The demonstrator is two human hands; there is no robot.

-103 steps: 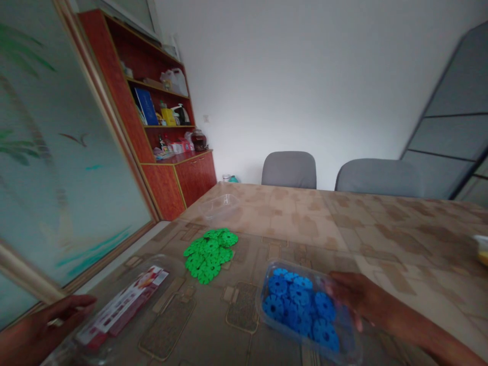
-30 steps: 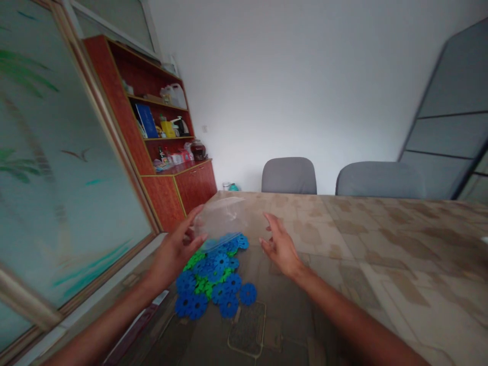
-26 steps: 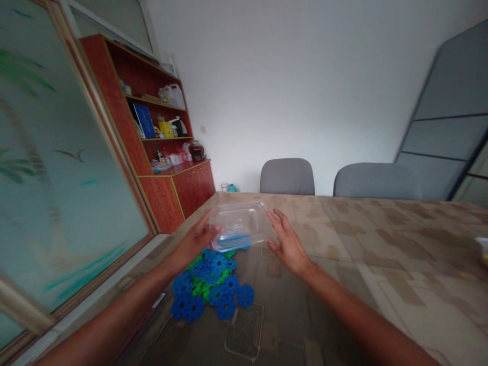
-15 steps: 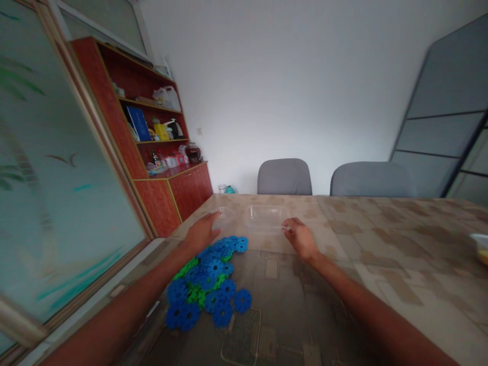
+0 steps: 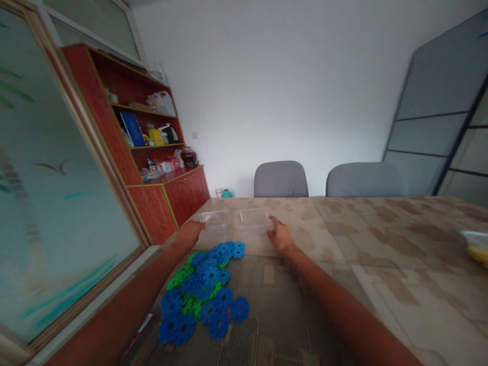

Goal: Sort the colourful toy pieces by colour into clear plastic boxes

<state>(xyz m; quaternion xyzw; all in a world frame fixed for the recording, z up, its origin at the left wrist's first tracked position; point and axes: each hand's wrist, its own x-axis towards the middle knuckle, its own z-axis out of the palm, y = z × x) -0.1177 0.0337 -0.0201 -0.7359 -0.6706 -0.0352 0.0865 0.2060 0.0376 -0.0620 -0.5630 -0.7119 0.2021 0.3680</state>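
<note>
Two clear plastic containers stand side by side toward the far part of the table. My left hand (image 5: 189, 235) is at the near left edge of the left container (image 5: 215, 222), its fingertips closed on that edge. At the right end of the other container (image 5: 251, 218), my right hand (image 5: 281, 235) has its index finger stretched out and its thumb apart, with nothing held. Nearer to me, between my forearms, lies a loose pile of flat, notched plastic discs, blue (image 5: 211, 275) and green (image 5: 180, 276). One blue disc (image 5: 240, 309) lies at the pile's right side.
A patterned cloth covers the table (image 5: 358, 244). Two grey chairs (image 5: 281, 179) stand behind it. At the far right edge is a bowl (image 5: 476, 246) with yellow contents. A red-brown cabinet (image 5: 152, 198) and a frosted glass door (image 5: 72, 193) are on the left.
The right container has shifted left, closer to the left one. My right hand has moved left and loosened from a pinch. My left hand has drawn back to the left container's outer edge.
</note>
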